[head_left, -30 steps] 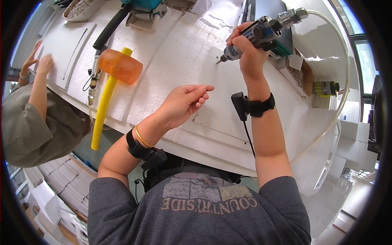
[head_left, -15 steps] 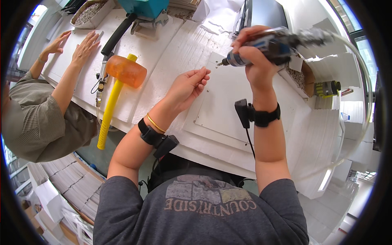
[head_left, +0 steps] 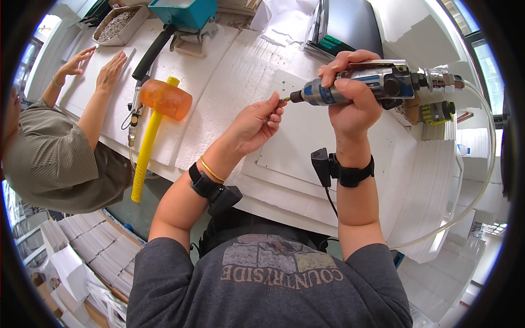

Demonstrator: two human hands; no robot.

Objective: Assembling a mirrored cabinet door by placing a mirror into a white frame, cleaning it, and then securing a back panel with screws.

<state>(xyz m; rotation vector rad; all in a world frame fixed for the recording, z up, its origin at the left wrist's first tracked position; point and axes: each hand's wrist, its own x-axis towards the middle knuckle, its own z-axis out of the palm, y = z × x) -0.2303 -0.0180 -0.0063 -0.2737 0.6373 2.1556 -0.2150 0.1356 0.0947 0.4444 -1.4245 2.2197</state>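
Observation:
My right hand (head_left: 355, 106) is wrapped round a blue and silver air screwdriver (head_left: 391, 79), held level with its tip pointing left. A clear hose (head_left: 492, 136) runs from its back end. My left hand (head_left: 252, 124) is closed in a pinch at the driver's tip, on what looks like a small brass-coloured screw (head_left: 286, 99); the curled fingers partly hide what else they hold. Below both hands lies a flat white panel (head_left: 306, 145) with small holes near its edge, on top of other white sheets.
Left of my hands lies an orange-headed mallet (head_left: 167, 99) with a yellow handle. Beyond it are a teal-topped tool (head_left: 183, 12) and a box of small metal pieces (head_left: 117, 27). A co-worker's hands (head_left: 109, 71) rest at far left. Dark folders (head_left: 350, 27) lie at the back.
The screwdriver has swung from a blurred, tilted pose to a steady one and moved slightly lower. Its tip has come from over the panel to my left fingertips.

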